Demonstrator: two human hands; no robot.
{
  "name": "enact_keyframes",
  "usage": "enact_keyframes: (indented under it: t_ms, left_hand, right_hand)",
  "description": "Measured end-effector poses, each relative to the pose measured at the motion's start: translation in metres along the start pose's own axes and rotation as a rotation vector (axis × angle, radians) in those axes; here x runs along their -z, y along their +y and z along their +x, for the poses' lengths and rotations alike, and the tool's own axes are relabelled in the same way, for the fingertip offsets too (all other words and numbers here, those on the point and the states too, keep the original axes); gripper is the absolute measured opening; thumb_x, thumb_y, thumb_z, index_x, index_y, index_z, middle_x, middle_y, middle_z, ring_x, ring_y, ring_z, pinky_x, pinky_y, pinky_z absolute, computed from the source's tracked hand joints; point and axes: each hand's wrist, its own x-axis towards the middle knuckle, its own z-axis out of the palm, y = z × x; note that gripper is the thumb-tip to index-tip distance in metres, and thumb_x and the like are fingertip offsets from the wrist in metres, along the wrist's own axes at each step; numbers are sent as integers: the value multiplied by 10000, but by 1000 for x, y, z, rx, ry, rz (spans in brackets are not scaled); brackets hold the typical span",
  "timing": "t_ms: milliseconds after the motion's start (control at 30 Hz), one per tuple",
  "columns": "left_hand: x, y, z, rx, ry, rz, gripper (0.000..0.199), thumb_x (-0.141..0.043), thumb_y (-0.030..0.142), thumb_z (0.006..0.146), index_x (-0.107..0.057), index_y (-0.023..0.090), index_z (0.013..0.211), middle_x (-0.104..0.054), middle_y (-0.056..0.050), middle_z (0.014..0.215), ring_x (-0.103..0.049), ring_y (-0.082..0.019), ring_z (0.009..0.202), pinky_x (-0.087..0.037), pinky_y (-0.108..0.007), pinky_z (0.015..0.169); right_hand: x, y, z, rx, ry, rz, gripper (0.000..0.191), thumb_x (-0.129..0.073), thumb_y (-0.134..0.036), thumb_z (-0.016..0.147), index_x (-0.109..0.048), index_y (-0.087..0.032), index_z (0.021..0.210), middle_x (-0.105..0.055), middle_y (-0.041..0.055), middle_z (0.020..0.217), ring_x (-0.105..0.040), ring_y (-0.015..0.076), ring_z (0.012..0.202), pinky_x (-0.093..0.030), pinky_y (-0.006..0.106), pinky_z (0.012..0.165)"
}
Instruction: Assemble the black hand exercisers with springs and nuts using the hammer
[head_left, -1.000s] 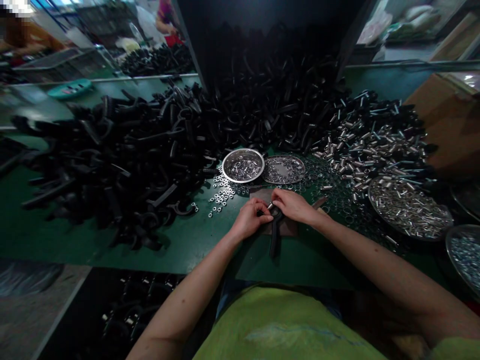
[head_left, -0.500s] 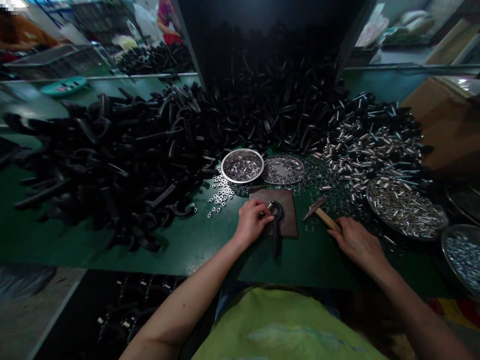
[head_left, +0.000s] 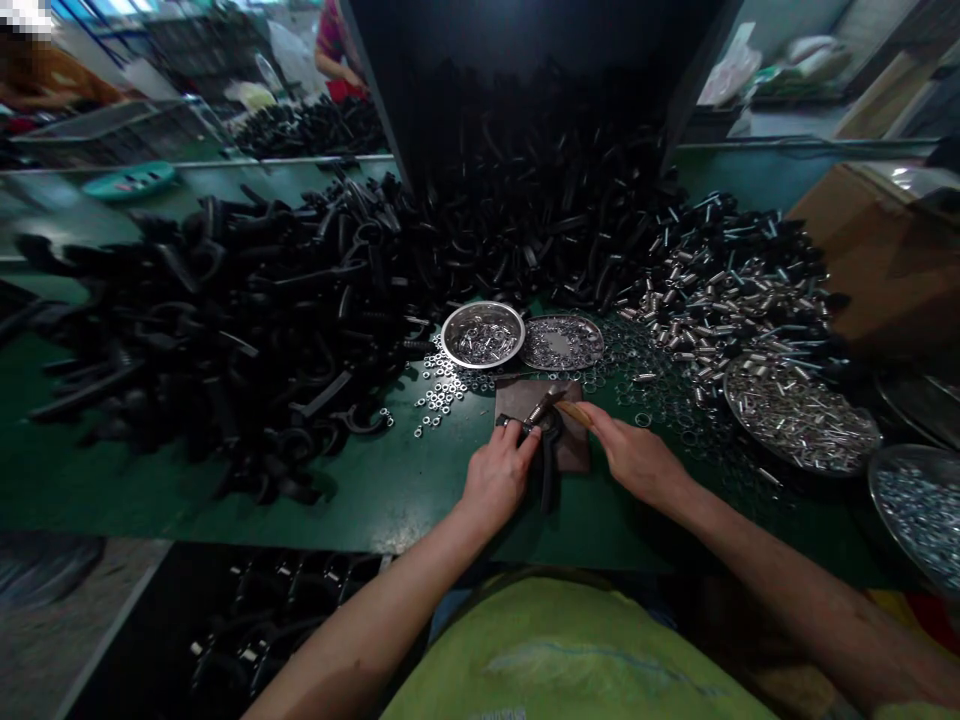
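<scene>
Gripping a matte black curved plastic handle (head_left: 549, 478) on a brown pad (head_left: 516, 398), left hand (head_left: 499, 478) fingers clamped; right hand (head_left: 637, 460) fingers wrapped round a wood-shafted steel hammer (head_left: 571, 411).

Left hand (head_left: 497, 478) and right hand (head_left: 634, 462) close together

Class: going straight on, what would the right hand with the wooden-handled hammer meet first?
The right hand would probably meet the curved black plastic handle in the left hand; depth is unclear.
</scene>
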Motion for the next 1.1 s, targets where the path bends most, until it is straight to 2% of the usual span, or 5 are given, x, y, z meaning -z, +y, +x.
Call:
enact_keyframes:
  t_ms: [233,433,733,900,1100]
  left_hand:
    - [-4,-2,1,-37,48,-3,407,-380,144,905,-448,247,1292,-514,-80,1112,-484,-211,998,-486,-288,757]
    - [-18,-5,-5,-42,156,-73,400,-414,142,896,-451,224,1286,-544,-86,1077,-506,-214,966,-482,-314,785]
    - [-31,-10,-9,129,312,-342,114,-505,251,872,-528,161,937,-594,-75,896,-544,-197,836,-474,-314,750]
    - [-29,-8,-5,119,297,-324,64,-499,213,863,-536,168,891,-595,-75,887,-543,-198,832,-470,-317,744]
    - [-29,-9,-4,124,293,-313,49,-524,207,846,-539,169,872,-593,-70,879,-540,-201,832,-468,-315,746]
  right_hand:
    - [0,-5,1,147,285,-3,458,-306,-236,938,-335,-238,1395,-557,84,1302,-621,209,1040,-516,336,821]
    - [-24,11,7,-73,-171,-236,441,-324,-274,945,-373,-230,1381,-683,99,1085,-676,241,872,-504,338,734]
    - [6,-18,-33,229,325,93,435,-331,-223,932,-377,-224,1364,-690,71,967,-653,157,668,-538,300,627]
    - [-13,-12,-28,205,-40,-208,435,-350,-177,904,-438,-244,1325,-710,53,937,-675,186,677,-542,316,598]
    - [-11,-16,-29,198,97,-185,453,-317,-204,928,-377,-217,1377,-682,90,1062,-674,207,869,-545,324,717]
